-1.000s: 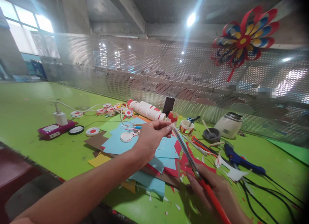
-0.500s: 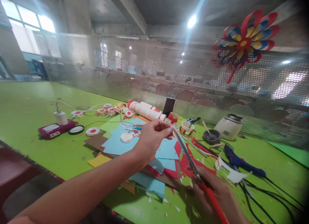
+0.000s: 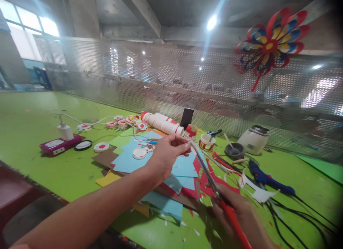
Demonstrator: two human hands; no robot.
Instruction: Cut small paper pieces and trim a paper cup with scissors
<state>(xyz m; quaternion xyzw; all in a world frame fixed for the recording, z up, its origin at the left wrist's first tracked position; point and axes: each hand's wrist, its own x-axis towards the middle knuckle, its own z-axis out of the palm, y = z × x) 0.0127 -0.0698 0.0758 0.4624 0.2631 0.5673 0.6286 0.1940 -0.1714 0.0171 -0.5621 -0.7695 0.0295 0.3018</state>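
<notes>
My left hand (image 3: 170,152) is raised over the coloured paper, thumb and fingertips pinched together. A small pale bit shows at the fingertips, too small to name. My right hand (image 3: 238,206) grips red-handled scissors (image 3: 205,167), whose long blades point up and away. The blade tips reach the left fingertips; whether they touch cannot be made out. Below the hands lie stacked light-blue sheets (image 3: 128,164), with red paper (image 3: 225,183) and brown paper (image 3: 103,158) around them. A round white disc (image 3: 139,153) rests on the blue sheets, left of my left hand.
A blue glue gun (image 3: 270,181) with black cords lies at right, by a cut white cup piece (image 3: 259,193). Behind stand a white jar (image 3: 253,140), a grey bowl (image 3: 234,151) and stacked paper cups (image 3: 163,124). A purple power bank (image 3: 57,145) sits left. Paper scraps litter the green table.
The view has shifted very slightly. Both hands and the scissors keep nearly the same pose, with the blades at the left fingertips and looking slightly closer together.
</notes>
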